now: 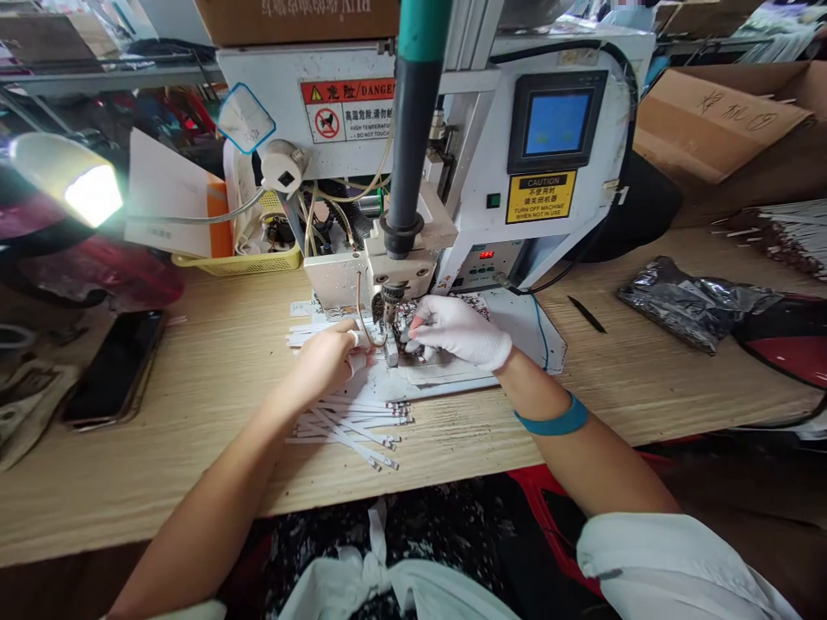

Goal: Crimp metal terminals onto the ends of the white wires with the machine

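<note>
Hands at work under welding head (391, 297): bare left hand (321, 362) closed on white flat strips (307, 334), fingertip taped; white-gloved right hand (457, 331) curled just beside, over fixture plate (439, 370), grip unclear. Loose strip pile (352, 422) lay below on wooden table (194, 448).

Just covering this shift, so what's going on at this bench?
A person is working at a bench machine. Their bare left hand holds white strips beneath the machine's tip, while their gloved right hand sits right beside it. More strips lie loose on the wooden bench in front.
</note>
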Demonstrator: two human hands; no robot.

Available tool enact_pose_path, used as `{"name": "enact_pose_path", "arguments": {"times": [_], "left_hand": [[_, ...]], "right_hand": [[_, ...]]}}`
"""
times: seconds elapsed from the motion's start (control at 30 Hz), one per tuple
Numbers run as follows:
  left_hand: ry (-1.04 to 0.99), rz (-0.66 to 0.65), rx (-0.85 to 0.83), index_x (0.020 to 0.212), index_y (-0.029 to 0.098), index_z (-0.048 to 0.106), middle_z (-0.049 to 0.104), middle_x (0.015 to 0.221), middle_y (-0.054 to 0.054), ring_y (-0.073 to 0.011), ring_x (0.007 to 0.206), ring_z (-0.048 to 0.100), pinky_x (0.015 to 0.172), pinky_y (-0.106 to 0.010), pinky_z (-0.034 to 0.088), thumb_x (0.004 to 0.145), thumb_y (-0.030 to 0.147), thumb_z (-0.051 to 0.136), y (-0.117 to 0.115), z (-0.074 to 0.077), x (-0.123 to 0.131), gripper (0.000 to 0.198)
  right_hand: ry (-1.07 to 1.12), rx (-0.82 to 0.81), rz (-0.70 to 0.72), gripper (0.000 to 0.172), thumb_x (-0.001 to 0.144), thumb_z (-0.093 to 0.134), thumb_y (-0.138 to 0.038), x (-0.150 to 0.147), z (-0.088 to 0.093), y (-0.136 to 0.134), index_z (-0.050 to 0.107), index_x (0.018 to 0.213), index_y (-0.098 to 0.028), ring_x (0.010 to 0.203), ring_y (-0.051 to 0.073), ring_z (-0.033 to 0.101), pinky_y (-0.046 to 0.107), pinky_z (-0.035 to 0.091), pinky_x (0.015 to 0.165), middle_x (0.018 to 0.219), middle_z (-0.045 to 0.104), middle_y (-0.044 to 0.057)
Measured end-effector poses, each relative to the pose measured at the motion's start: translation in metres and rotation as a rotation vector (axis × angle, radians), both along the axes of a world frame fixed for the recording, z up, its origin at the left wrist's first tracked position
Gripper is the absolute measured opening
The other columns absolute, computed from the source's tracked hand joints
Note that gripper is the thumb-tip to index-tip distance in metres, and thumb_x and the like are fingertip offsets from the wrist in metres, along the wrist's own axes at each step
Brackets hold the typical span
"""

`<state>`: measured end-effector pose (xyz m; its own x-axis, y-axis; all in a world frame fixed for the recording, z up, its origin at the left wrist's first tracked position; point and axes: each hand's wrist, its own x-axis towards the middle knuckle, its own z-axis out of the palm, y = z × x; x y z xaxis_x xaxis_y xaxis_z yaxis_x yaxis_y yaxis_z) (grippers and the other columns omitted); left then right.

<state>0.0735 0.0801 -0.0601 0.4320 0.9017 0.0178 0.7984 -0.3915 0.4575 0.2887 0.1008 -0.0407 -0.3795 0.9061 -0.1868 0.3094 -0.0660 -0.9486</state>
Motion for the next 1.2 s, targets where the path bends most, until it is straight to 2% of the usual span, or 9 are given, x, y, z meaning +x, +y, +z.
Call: {"name": "enact_pose_path", "arguments": {"times": [0.07, 0.13, 0.23, 0.37, 0.5, 0.6, 0.7, 0.9, 1.2], "left_hand": [[0.019, -0.026, 0.005, 0.075, 0.014, 0.069, 0.065, 0.088, -0.009, -0.0194, 0.075, 0.060, 0.067, -0.027, 0.047, 0.078, 0.023, 0.052, 0.000, -0.005, 0.002, 0.019], [0.047, -0.050, 0.006, 0.074, 0.013, 0.067, 0.064, 0.090, -0.011, -0.0218, 0.081, 0.060, 0.072, -0.030, 0.047, 0.078, 0.019, 0.049, 0.001, -0.005, 0.003, 0.019], [0.038, -0.061, 0.030, 0.071, 0.013, 0.063, 0.063, 0.086, -0.011, -0.0231, 0.083, 0.058, 0.077, -0.033, 0.045, 0.077, 0.016, 0.047, 0.001, 0.002, 0.002, 0.017], [-0.160, 0.083, -0.076, 0.076, 0.016, 0.056, 0.059, 0.069, -0.004, -0.0171, 0.066, 0.054, 0.063, -0.027, 0.042, 0.081, 0.026, 0.045, 0.002, 0.019, -0.005, 0.016], [-0.394, 0.083, -0.293, 0.077, 0.015, 0.056, 0.053, 0.060, 0.002, -0.0129, 0.057, 0.048, 0.055, -0.023, 0.037, 0.080, 0.043, 0.048, 0.002, 0.027, -0.006, 0.029], [-0.458, 0.090, -0.372, 0.078, 0.014, 0.061, 0.057, 0.064, 0.000, -0.0137, 0.060, 0.050, 0.055, -0.022, 0.038, 0.077, 0.048, 0.053, 0.001, 0.026, -0.002, 0.034], [-0.471, 0.090, -0.404, 0.069, 0.014, 0.064, 0.060, 0.064, -0.002, -0.0154, 0.062, 0.053, 0.056, -0.024, 0.040, 0.073, 0.051, 0.057, 0.000, 0.025, 0.001, 0.038], [-0.507, 0.107, -0.443, 0.072, 0.014, 0.068, 0.067, 0.073, -0.004, -0.0175, 0.070, 0.057, 0.066, -0.026, 0.045, 0.071, 0.051, 0.059, 0.000, 0.027, 0.003, 0.038], [-0.517, 0.136, -0.437, 0.068, 0.015, 0.062, 0.063, 0.068, -0.001, -0.0165, 0.069, 0.055, 0.066, -0.026, 0.044, 0.068, 0.051, 0.059, 0.002, 0.017, 0.012, 0.036]], "right_hand": [[0.109, -0.118, -0.024, 0.014, 0.067, 0.064, -0.016, 0.001, 0.001, 0.002, 0.051, 0.072, -0.015, 0.045, 0.008, 0.053, 0.021, 0.043, 0.041, 0.065, 0.059, 0.000], [0.150, -0.131, -0.035, 0.014, 0.065, 0.066, -0.016, 0.001, 0.001, 0.004, 0.055, 0.074, -0.013, 0.043, 0.007, 0.052, 0.019, 0.043, 0.040, 0.063, 0.057, -0.001], [0.178, -0.114, -0.041, 0.014, 0.064, 0.066, -0.014, 0.001, -0.003, 0.006, 0.062, 0.077, -0.010, 0.049, 0.007, 0.055, 0.018, 0.045, 0.042, 0.070, 0.061, 0.002], [0.298, -0.174, 0.006, 0.017, 0.065, 0.067, -0.017, -0.002, -0.008, 0.005, 0.062, 0.080, -0.010, 0.051, 0.008, 0.056, 0.019, 0.047, 0.041, 0.070, 0.062, 0.002], [0.272, -0.209, 0.003, 0.015, 0.067, 0.065, -0.013, -0.012, -0.008, 0.000, 0.058, 0.080, -0.012, 0.045, 0.006, 0.051, 0.015, 0.039, 0.034, 0.060, 0.058, -0.001], [0.217, -0.201, -0.025, 0.012, 0.069, 0.062, -0.010, -0.017, -0.005, -0.002, 0.056, 0.079, -0.013, 0.042, 0.005, 0.047, 0.014, 0.033, 0.031, 0.059, 0.057, -0.002], [0.191, -0.199, -0.023, 0.011, 0.070, 0.061, -0.011, -0.019, -0.002, -0.003, 0.055, 0.078, -0.013, 0.039, 0.003, 0.043, 0.014, 0.029, 0.030, 0.059, 0.055, -0.003], [0.190, -0.189, -0.010, 0.011, 0.069, 0.062, -0.013, -0.019, -0.003, -0.002, 0.054, 0.077, -0.014, 0.041, 0.003, 0.041, 0.014, 0.029, 0.031, 0.059, 0.051, -0.004], [0.217, -0.208, -0.024, 0.011, 0.069, 0.061, -0.011, -0.021, -0.002, -0.004, 0.054, 0.077, -0.014, 0.042, 0.003, 0.042, 0.013, 0.028, 0.031, 0.058, 0.050, -0.005]]}}
